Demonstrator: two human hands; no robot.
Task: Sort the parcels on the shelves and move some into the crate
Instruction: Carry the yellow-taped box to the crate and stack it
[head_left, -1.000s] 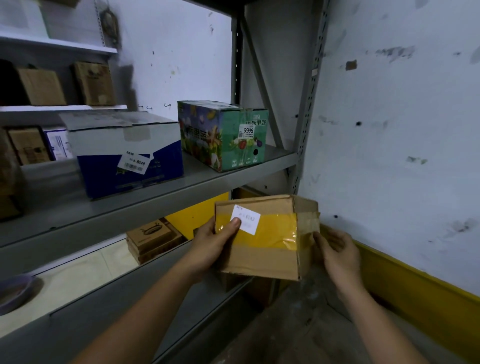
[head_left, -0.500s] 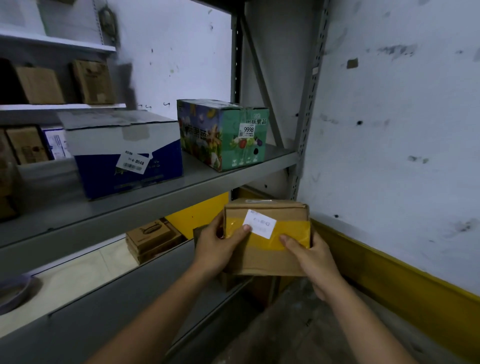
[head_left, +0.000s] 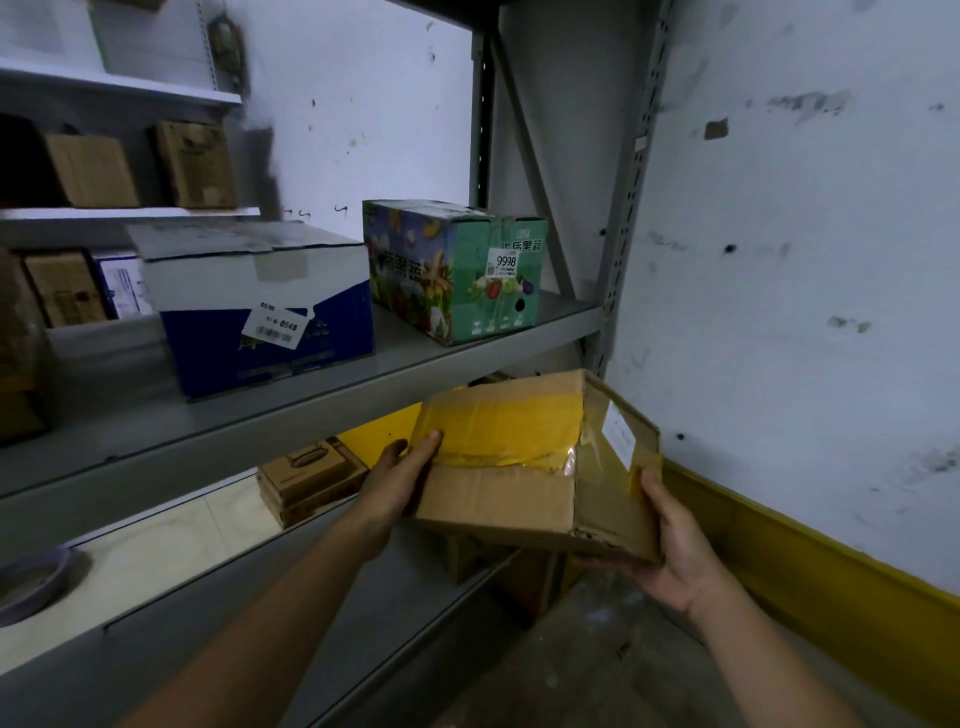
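Grey metal shelves (head_left: 363, 384) stood by a white wall, with a blue and white box (head_left: 260, 306) and a green box (head_left: 457, 270) on top. Below them, in the air, the left hand (head_left: 400, 483) and right hand (head_left: 675, 551) gripped a taped brown parcel (head_left: 524, 457).

parcel (head_left: 498, 499): matt cardboard, glossy yellow tape | shelf (head_left: 311, 410): smooth grey metal

Dim, bluish indoor light, brightest on the far white wall (head_left: 363, 104). The near shelf edge (head_left: 260, 597) and floor (head_left: 597, 665) lie in shadow. Wide-angle bending curves the frame edges; left side slightly soft.
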